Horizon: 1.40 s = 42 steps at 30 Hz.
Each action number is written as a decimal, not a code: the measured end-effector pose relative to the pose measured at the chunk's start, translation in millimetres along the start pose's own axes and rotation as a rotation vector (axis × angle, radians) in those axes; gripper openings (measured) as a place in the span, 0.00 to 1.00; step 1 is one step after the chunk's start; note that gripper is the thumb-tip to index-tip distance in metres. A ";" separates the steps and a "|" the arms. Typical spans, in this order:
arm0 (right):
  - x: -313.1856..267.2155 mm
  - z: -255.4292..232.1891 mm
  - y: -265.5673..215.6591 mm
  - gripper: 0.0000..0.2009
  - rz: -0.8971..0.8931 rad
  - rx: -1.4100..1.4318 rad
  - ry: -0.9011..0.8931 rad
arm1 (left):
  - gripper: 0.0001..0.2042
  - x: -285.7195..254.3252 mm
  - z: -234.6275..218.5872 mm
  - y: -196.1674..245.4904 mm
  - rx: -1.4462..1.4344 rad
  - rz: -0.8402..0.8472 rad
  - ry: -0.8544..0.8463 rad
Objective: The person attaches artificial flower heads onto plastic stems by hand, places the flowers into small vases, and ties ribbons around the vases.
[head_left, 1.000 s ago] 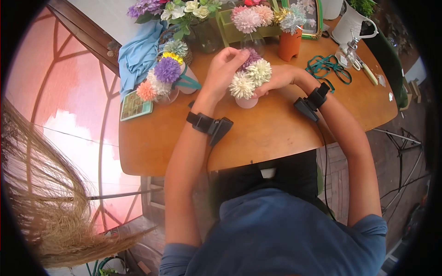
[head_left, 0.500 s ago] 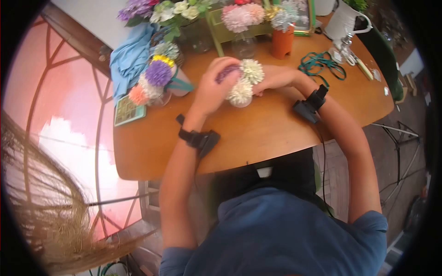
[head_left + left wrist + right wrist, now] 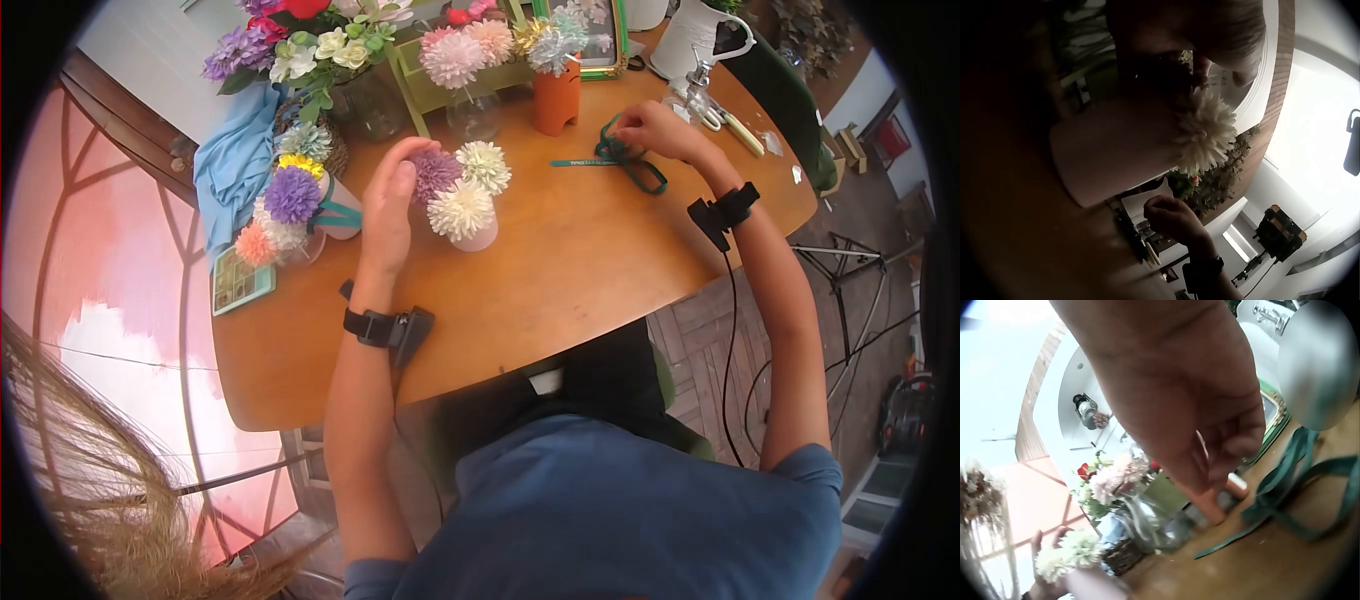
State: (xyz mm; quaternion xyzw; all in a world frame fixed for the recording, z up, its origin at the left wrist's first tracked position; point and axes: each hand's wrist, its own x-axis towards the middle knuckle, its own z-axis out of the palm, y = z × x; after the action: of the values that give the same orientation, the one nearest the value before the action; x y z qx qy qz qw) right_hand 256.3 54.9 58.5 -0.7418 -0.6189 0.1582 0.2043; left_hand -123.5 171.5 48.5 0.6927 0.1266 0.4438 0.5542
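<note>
A pale pink cup (image 3: 474,238) stands on the wooden table, holding two cream pompom flowers (image 3: 461,208) and a purple pompom flower (image 3: 438,174). My left hand (image 3: 387,205) is at the left side of the bunch, palm toward it and fingertips by the purple bloom. In the left wrist view the cup (image 3: 1110,150) looks dark, with one cream bloom (image 3: 1205,131) below the fingers. My right hand (image 3: 655,132) has curled fingers at a green ribbon (image 3: 645,178), seeming to pinch it. Loops of the ribbon (image 3: 1307,487) lie beside that hand in the right wrist view.
An orange pot (image 3: 557,100) and a glass vase (image 3: 473,112) with pompom flowers stand behind. At the left are a second pompom bunch (image 3: 292,195), a blue cloth (image 3: 235,165) and a small green-framed case (image 3: 243,280). A white jug (image 3: 688,40) and scissors (image 3: 700,100) lie right.
My right hand has left the cream flowers and cup and moved right to the ribbon, which now lies further left. My left hand has opened from around the purple flower to its side.
</note>
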 end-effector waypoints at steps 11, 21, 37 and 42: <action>-8.6 4.0 -3.0 0.12 0.048 0.016 -0.010 | 0.21 -1.5 -7.9 -4.1 -0.233 -0.085 0.035; -20.1 -26.5 -20.1 0.10 0.156 0.792 0.177 | 0.22 -0.1 -7.9 -10.7 -0.260 -0.121 0.048; -9.8 -76.9 -28.5 0.11 -0.084 0.481 0.389 | 0.26 -1.3 -11.2 -18.3 -0.370 -0.276 0.098; -22.6 -105.1 -63.8 0.12 -0.314 0.631 0.657 | 0.26 0.4 -10.5 -17.6 -0.379 -0.298 0.101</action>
State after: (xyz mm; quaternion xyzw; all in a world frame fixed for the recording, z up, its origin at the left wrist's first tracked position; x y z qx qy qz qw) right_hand 248.9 31.0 181.0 -0.5518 -0.5480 0.0625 0.6256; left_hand -125.7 184.9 33.1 0.5271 0.1691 0.4070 0.7266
